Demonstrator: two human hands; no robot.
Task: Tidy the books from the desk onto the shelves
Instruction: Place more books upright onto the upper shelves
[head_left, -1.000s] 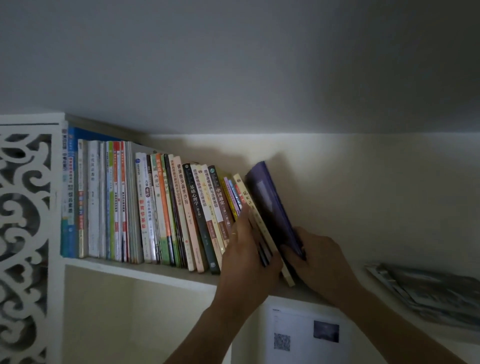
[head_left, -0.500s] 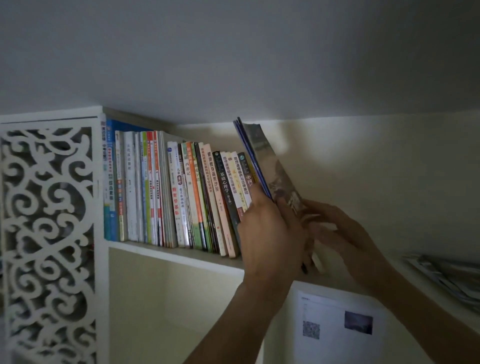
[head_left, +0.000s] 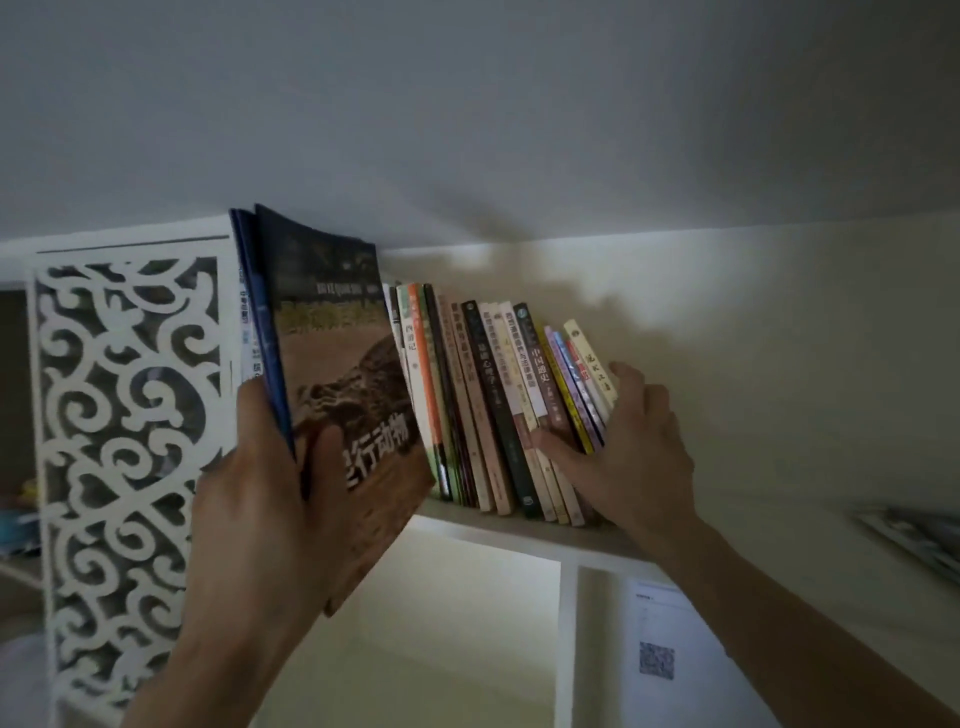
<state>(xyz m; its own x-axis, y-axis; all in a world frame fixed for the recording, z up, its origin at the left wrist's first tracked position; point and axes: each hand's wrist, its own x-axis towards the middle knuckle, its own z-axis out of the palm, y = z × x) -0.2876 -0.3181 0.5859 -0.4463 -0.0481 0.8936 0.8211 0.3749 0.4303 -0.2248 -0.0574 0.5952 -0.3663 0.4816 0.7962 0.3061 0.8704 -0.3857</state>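
Mid-shelving: left hand (head_left: 260, 499) clamps thin books (head_left: 332, 374), right hand (head_left: 628, 447) open, bracing leaning row (head_left: 498, 405); next, slot them in beside my right fingers (head_left: 558, 447).

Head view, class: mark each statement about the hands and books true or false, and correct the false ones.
1. The left hand holds thin books clear of the shelf. True.
2. The right hand is empty and away from the books. False: it rests against the leaning row of books.
3. The row leans to the left. True.
4. The shelf right of the row is packed with upright books. False: only a flat-lying stack shows there.
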